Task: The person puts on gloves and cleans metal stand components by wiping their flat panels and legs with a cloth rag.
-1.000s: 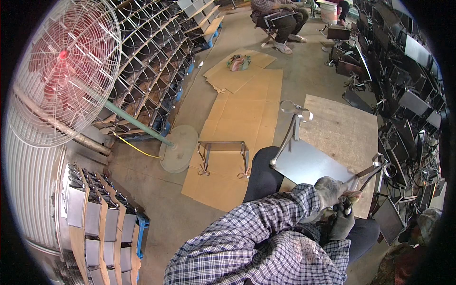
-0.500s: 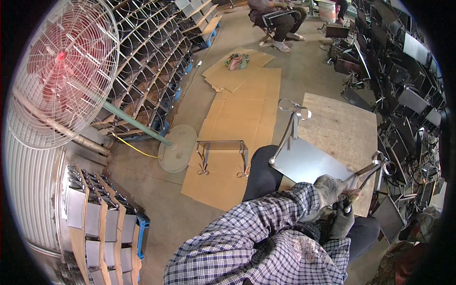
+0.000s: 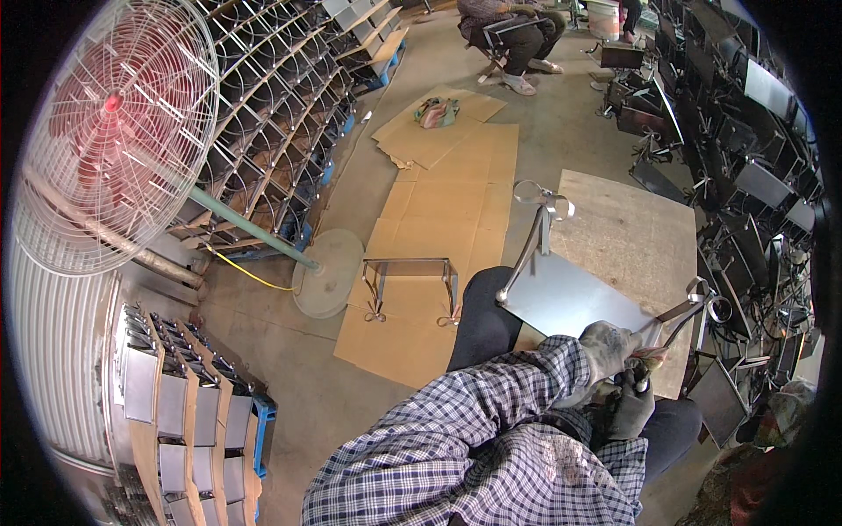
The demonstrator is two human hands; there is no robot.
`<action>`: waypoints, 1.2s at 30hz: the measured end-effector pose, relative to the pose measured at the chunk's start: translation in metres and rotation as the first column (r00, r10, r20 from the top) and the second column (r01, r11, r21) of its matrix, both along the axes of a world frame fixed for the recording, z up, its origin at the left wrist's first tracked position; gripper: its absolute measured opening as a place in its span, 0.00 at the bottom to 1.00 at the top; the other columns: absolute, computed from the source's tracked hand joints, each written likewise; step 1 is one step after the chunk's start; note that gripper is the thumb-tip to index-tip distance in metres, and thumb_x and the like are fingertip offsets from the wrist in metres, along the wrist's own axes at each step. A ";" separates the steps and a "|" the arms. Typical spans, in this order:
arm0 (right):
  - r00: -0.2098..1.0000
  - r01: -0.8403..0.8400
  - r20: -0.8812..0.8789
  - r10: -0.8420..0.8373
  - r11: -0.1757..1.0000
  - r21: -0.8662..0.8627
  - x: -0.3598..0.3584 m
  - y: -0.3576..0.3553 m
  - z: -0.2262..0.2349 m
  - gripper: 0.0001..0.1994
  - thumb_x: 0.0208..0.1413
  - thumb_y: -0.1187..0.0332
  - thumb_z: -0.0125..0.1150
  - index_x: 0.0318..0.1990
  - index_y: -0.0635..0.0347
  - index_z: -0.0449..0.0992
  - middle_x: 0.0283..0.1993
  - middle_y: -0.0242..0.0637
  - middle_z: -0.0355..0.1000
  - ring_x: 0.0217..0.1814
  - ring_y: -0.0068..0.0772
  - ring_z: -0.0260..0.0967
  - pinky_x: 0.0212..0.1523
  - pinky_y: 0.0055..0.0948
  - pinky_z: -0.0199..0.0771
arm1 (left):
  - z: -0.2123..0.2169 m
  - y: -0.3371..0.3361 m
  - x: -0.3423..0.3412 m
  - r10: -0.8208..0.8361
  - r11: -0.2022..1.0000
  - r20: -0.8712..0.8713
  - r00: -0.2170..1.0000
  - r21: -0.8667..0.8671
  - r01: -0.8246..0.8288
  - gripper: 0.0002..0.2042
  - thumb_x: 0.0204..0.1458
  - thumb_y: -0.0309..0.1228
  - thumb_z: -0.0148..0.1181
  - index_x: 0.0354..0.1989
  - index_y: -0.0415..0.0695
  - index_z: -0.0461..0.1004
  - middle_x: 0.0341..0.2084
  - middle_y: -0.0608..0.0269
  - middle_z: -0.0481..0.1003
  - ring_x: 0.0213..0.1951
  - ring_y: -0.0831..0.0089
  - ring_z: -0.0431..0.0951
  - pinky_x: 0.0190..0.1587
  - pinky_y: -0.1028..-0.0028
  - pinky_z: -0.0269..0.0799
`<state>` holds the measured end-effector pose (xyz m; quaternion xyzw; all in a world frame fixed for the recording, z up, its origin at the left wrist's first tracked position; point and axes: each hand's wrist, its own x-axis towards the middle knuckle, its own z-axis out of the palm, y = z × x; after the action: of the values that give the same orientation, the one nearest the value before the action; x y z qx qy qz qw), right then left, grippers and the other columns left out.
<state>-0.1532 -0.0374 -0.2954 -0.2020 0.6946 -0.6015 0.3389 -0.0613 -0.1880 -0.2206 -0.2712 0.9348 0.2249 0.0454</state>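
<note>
Across my lap lies a metal shelf piece (image 3: 570, 296), a flat grey plate with bent arms ending in round loops. My left hand (image 3: 605, 349), in a grey glove, is closed at the plate's near right corner. A small reddish-brown rag (image 3: 647, 358) pokes out at its fingertips, against the bent arm. Just below, my right hand (image 3: 633, 410), also gloved, is closed with its thumb up near the rag. Something dark with a light tip shows there, too small to name. The palms and lower fingers are hidden.
A wooden board (image 3: 624, 228) lies under the piece. A similar metal piece (image 3: 408, 263) stands on cardboard (image 3: 443, 206) to the left. A large fan (image 3: 114, 131) and stacked racks (image 3: 272, 114) line the left; piled metal pieces (image 3: 741, 180) crowd the right. A person (image 3: 517, 39) sits far ahead.
Almost nothing differs; both gloved hands stay at the same corner of the plate, with at most a slight shift of the fingers and rag.
</note>
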 end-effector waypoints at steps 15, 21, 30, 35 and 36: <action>0.999 0.018 -0.027 -0.018 1.000 0.006 0.008 -0.002 0.019 0.10 0.64 0.75 0.64 0.50 0.69 0.79 0.39 0.29 0.78 0.37 0.19 0.71 0.38 0.22 0.73 | -0.005 0.001 -0.002 0.017 1.000 -0.005 1.000 -0.018 -0.017 0.14 0.58 0.39 0.60 0.49 0.47 0.74 0.42 0.57 0.81 0.46 0.59 0.84 0.48 0.63 0.79; 1.000 0.012 -0.002 -0.012 1.000 -0.023 0.005 -0.002 0.013 0.10 0.64 0.74 0.64 0.50 0.68 0.79 0.38 0.28 0.77 0.37 0.19 0.71 0.37 0.22 0.72 | -0.001 0.000 0.000 0.014 1.000 -0.019 1.000 0.009 -0.013 0.15 0.58 0.41 0.61 0.48 0.47 0.75 0.43 0.56 0.81 0.47 0.59 0.84 0.49 0.63 0.79; 1.000 0.025 0.013 -0.025 1.000 0.003 0.008 -0.003 0.019 0.10 0.65 0.74 0.63 0.51 0.67 0.79 0.38 0.28 0.77 0.36 0.18 0.71 0.37 0.21 0.72 | 0.003 0.001 0.002 0.026 0.999 -0.035 0.999 0.024 -0.025 0.16 0.57 0.41 0.62 0.49 0.47 0.75 0.43 0.57 0.81 0.46 0.59 0.83 0.49 0.63 0.78; 0.999 0.030 0.033 -0.029 0.999 -0.020 0.009 -0.003 0.019 0.11 0.65 0.74 0.63 0.52 0.67 0.79 0.38 0.28 0.77 0.37 0.19 0.71 0.37 0.21 0.72 | 0.001 0.001 0.000 0.021 1.000 -0.008 1.000 -0.010 -0.021 0.16 0.58 0.41 0.61 0.50 0.47 0.75 0.42 0.57 0.81 0.46 0.60 0.84 0.49 0.63 0.78; 0.998 0.031 0.053 -0.030 1.000 -0.007 0.008 -0.003 0.018 0.11 0.64 0.74 0.63 0.52 0.67 0.79 0.38 0.28 0.77 0.37 0.19 0.71 0.37 0.22 0.72 | 0.000 0.001 0.000 0.014 1.000 -0.009 1.000 -0.014 -0.014 0.16 0.58 0.41 0.61 0.50 0.46 0.74 0.42 0.56 0.81 0.46 0.60 0.84 0.49 0.63 0.78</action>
<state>-0.1452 -0.0403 -0.2775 -0.1768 0.6861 -0.6144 0.3472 -0.0614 -0.1874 -0.2207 -0.2770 0.9347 0.2196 0.0380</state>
